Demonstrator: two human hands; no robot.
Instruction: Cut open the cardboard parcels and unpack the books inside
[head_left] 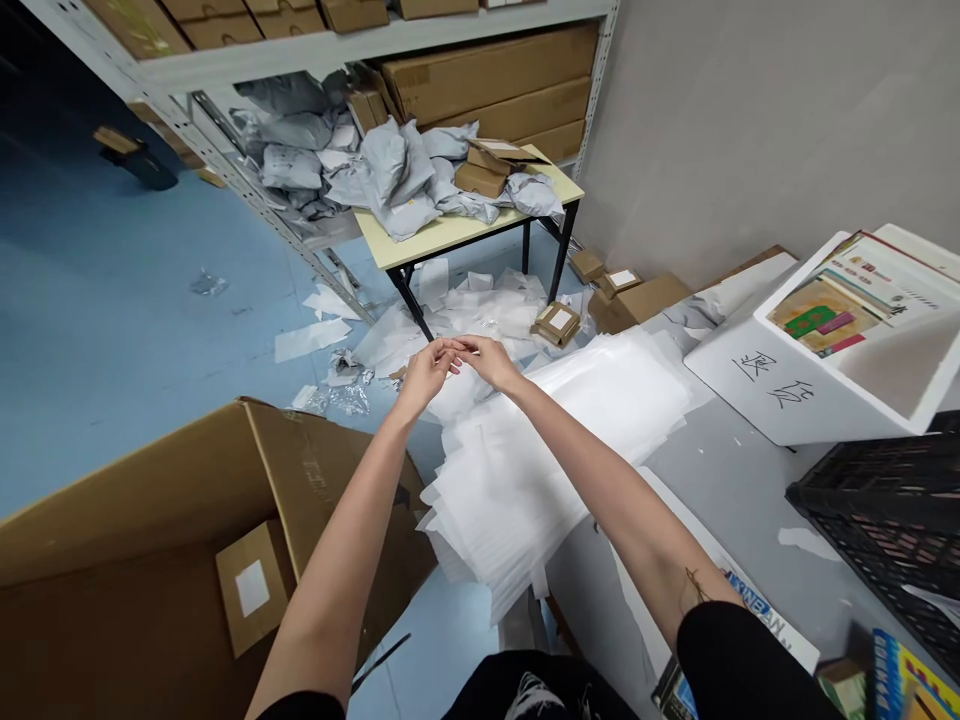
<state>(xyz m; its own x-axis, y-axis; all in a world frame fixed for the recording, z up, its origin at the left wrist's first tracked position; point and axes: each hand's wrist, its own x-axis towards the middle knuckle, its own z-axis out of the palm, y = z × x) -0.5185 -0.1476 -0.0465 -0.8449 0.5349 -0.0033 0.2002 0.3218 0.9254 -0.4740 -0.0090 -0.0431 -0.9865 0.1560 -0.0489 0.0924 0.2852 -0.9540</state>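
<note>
My left hand [429, 372] and my right hand [487, 362] meet at the fingertips, both arms stretched forward. The fingers of each are curled and pinched together; anything between them is too small or hidden to make out. Beneath and to the right of them spreads a fanned stack of thin white packing sheets [525, 470], overhanging the near edge of a grey table [675, 480]. My hands are above the far left end of this stack, and I cannot tell whether they touch it.
A large open cardboard box [300, 470] holds a small labelled carton [255, 585]. Grey mailer bags [397, 170] pile up on a yellow table [420, 235] before a shelf rack [375, 45]. Loose sheets [480, 300] litter the floor. At right are a white bin [780, 390] and a black crate [862, 500].
</note>
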